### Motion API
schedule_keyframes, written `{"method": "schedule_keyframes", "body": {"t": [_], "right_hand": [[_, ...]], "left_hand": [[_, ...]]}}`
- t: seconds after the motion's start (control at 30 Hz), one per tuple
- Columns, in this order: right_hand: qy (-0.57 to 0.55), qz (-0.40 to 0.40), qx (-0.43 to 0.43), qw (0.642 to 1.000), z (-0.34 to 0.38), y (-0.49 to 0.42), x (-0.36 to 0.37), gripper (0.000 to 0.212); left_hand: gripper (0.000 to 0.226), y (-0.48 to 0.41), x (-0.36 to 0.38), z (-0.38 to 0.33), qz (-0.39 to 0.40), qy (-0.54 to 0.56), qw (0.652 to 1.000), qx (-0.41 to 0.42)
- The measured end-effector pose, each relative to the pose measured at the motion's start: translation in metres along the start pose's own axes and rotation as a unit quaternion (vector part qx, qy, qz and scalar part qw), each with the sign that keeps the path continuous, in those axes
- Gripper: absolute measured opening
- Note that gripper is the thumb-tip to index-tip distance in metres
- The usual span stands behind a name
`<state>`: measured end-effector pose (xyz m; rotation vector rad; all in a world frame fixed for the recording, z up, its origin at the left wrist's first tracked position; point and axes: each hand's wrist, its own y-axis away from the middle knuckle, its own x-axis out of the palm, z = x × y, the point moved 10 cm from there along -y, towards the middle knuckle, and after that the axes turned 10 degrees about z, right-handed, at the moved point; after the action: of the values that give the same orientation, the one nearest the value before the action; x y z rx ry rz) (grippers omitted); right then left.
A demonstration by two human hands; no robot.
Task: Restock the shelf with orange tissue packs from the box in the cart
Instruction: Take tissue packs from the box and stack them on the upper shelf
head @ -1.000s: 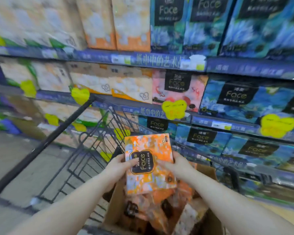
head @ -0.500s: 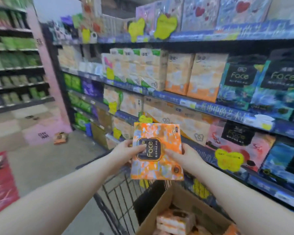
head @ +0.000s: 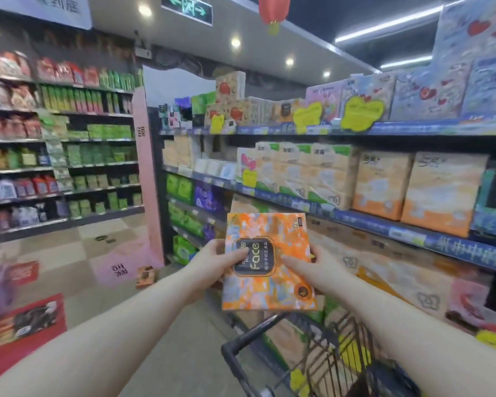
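Fingers [head: 238,255] of left hand [head: 212,262] and right hand [head: 315,267] pinch one orange tissue pack [head: 269,282] above the cart [head: 324,365]. It is not yet on the shelf [head: 370,222] to their right.

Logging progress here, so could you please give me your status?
Left hand and right hand grip tissue pack above cart. Not shelved yet. Nothing visibly blocking.

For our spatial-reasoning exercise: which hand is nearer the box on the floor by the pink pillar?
Left. The left hand is above and right of the box; the right hand is further right, across the orange tissue pack both hold.
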<state>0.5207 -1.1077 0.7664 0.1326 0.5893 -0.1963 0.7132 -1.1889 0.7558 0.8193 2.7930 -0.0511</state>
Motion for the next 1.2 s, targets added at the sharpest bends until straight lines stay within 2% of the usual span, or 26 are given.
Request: {"method": "schedule_keyframes", "body": {"t": [0.07,0.17,0.27,0.4,0.47,0.6,0.83,0.9,1.03,1.2], "right_hand": [[-0.016,-0.009,-0.004,1.0,0.026,-0.019,0.026,0.031],[-0.064,-0.003,-0.02,0.998,0.075,-0.05,0.073,0.023],[-0.092,0.001,-0.031,0.995,0.123,-0.08,0.115,0.044],[-0.084,-0.006,-0.03,0.996,0.164,-0.114,0.14,0.051],[-0.054,-0.02,-0.032,0.998,0.184,-0.127,0.138,0.044],[0.006,-0.05,-0.048,0.998,0.213,-0.164,0.131,0.056],[0.025,-0.049,-0.059,0.997,0.24,-0.258,0.13,0.06],[-0.006,-0.052,-0.072,0.996,0.246,-0.291,0.118,0.063],[0.01,-0.078,-0.091,0.993,0.265,-0.351,0.08,0.041],[0.037,-0.106,-0.096,0.989,0.286,-0.416,0.033,0.053]], "left_hand": [[0.036,-0.003,-0.044,-0.003,-0.007,-0.009,1.0,0.013],[0.035,-0.01,-0.119,-0.005,-0.019,-0.012,0.999,0.03],[0.038,-0.02,-0.191,-0.006,-0.038,-0.016,0.998,0.044],[0.038,-0.038,-0.245,-0.008,-0.032,0.005,0.998,0.048],[0.036,-0.05,-0.261,-0.015,-0.028,0.007,0.998,0.06],[0.034,-0.083,-0.288,-0.025,-0.021,0.001,0.997,0.073],[0.034,-0.162,-0.332,-0.041,-0.021,-0.036,0.995,0.096],[0.036,-0.197,-0.342,-0.053,-0.023,-0.041,0.993,0.11],[0.036,-0.269,-0.348,-0.086,-0.01,-0.052,0.99,0.133],[0.039,-0.349,-0.357,-0.12,0.001,-0.045,0.986,0.159]]}}
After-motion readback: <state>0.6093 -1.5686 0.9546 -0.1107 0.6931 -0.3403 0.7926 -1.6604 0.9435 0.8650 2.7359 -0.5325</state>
